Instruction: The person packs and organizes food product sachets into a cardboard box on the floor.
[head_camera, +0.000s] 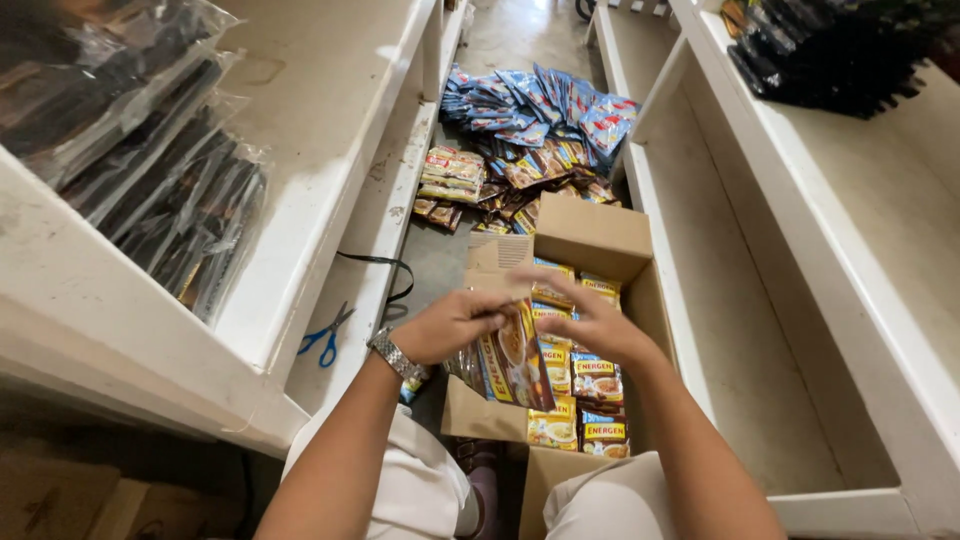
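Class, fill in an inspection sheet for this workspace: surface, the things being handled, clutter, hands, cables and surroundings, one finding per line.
Surface: grey floor between white shelving; open cardboard box stands on it.
Things handled: strip of yellow-brown sachets, held over the box; more sachet strips lie inside.
Clutter: blue packets and brown packets heaped on the floor beyond the box; blue-handled scissors on the low shelf.
Hands: left hand, with a metal wristwatch, and right hand both grip the strip.
Cables: nothing seen; only a black strap loops off the shelf edge.
Surroundings: white shelves with dark bagged goods.
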